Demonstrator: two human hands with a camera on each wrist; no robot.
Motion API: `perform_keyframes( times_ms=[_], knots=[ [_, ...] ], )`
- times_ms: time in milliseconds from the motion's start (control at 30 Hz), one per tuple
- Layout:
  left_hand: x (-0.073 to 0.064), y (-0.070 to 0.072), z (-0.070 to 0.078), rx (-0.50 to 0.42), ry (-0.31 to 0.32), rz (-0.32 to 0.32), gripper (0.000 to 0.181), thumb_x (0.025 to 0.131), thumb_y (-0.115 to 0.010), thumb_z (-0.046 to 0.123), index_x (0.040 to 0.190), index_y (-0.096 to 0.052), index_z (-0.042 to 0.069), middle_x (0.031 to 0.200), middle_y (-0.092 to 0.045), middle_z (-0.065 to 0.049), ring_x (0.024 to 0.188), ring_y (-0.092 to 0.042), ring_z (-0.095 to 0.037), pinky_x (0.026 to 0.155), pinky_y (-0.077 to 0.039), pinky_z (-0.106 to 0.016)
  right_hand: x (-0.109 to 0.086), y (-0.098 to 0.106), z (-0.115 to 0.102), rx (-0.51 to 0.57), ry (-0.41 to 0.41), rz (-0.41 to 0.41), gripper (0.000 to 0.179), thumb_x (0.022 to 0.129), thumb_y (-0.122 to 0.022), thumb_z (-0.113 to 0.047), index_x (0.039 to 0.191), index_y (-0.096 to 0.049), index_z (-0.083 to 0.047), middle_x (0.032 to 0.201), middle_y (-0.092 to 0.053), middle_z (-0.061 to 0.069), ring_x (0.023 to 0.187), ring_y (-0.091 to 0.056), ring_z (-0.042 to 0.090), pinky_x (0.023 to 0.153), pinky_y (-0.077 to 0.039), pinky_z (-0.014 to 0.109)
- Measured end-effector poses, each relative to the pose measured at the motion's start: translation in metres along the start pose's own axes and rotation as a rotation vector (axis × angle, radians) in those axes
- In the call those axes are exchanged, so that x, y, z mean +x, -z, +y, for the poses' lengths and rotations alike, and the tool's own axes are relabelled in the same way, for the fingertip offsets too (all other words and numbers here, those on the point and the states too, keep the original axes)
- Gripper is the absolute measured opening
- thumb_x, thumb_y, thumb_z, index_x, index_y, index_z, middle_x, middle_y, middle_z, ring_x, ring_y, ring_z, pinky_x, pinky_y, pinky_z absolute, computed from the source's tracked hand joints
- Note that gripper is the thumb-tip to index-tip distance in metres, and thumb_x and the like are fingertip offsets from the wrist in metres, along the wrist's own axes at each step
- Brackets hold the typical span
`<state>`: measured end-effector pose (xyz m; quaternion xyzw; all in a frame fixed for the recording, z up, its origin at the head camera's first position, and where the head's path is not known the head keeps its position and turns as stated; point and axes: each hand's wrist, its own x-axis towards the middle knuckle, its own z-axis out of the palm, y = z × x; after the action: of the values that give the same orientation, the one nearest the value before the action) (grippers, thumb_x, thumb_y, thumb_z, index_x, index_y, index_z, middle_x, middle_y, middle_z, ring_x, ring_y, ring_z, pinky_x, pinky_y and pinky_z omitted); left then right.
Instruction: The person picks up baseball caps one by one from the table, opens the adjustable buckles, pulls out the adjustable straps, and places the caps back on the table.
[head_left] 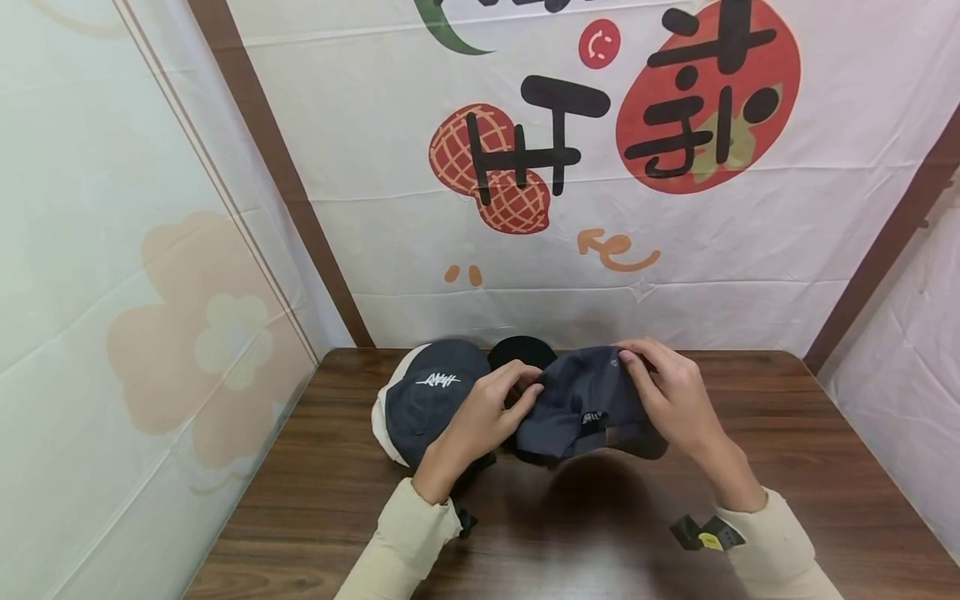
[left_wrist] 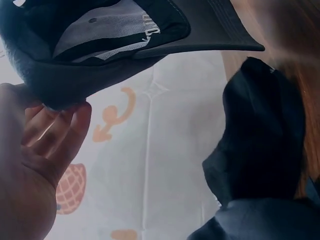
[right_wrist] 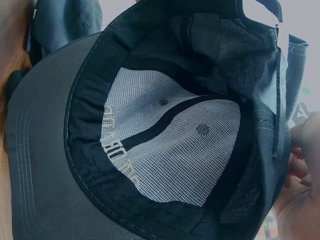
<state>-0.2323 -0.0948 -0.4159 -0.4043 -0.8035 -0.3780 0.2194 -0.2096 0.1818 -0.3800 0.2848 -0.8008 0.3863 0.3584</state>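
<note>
1. The brown wooden table (head_left: 780,433) lies below; on its far left part rest a dark-and-white cap (head_left: 442,408) and, beside it, a black brim (head_left: 521,352).
2. The held cap (head_left: 577,392) is raised above the table, between the two hands. Its longer span runs across, with its peak low on the right and its hollow turned downward.
3. The left hand (head_left: 487,408) has this cap on its right; the right hand (head_left: 675,396) has it on its left. Neither is nearer, because both touch it, but the left one is closer to the dark-and-white cap.
4. Both forearms come from the near side and slant inward; the right hand holds higher, at the far corner.
5. On each hand, thumb and fingers are nearly together, pinching only the fabric.
</note>
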Motion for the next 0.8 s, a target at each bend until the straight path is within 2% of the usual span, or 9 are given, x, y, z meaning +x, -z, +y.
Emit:
perform_keyframes(
  times_ms=[267, 433, 633, 800],
  knots=[
    [-0.002, -0.002, -0.003, 0.025, 0.035, -0.031, 0.018, 0.106, -0.067, 0.011, 0.123, -0.069, 0.008, 0.104, -0.069, -0.003, 0.089, -0.067, -0.012, 0.074, -0.058, -0.024, -0.005, -0.005, 0.007, -0.002, -0.080, -0.032, 0.016, 0.102, -0.066, 0.003, 0.113, -0.076, -0.002, 0.106, -0.078, 0.011, 0.100, -0.070, 0.010, 0.086, -0.049, 0.003],
    [-0.001, -0.001, -0.003, 0.041, 0.028, -0.033, 0.023, 0.106, -0.067, 0.012, 0.129, -0.067, 0.008, 0.112, -0.068, -0.004, 0.090, -0.067, -0.013, 0.074, -0.058, -0.024, -0.006, -0.006, 0.010, -0.001, -0.109, -0.041, 0.016, 0.103, -0.065, 0.001, 0.114, -0.076, -0.003, 0.108, -0.078, 0.011, 0.102, -0.070, 0.008, 0.086, -0.049, 0.002],
    [0.002, 0.000, -0.001, 0.075, -0.037, 0.032, 0.023, 0.104, -0.070, 0.011, 0.127, -0.069, 0.009, 0.129, -0.063, -0.007, 0.095, -0.066, -0.017, 0.082, -0.059, -0.027, -0.006, -0.007, 0.013, 0.009, -0.113, -0.039, 0.017, 0.104, -0.064, 0.001, 0.115, -0.076, -0.002, 0.109, -0.078, 0.012, 0.103, -0.072, 0.013, 0.088, -0.048, 0.002],
    [0.007, 0.003, 0.012, 0.078, -0.126, 0.069, 0.020, 0.103, -0.070, 0.009, 0.123, -0.072, 0.008, 0.127, -0.065, -0.008, 0.107, -0.065, -0.020, 0.087, -0.058, -0.028, -0.005, -0.008, 0.015, 0.006, -0.110, -0.038, 0.018, 0.104, -0.063, 0.001, 0.116, -0.076, -0.003, 0.109, -0.078, 0.013, 0.100, -0.073, 0.018, 0.087, -0.048, 0.002]
  ],
)
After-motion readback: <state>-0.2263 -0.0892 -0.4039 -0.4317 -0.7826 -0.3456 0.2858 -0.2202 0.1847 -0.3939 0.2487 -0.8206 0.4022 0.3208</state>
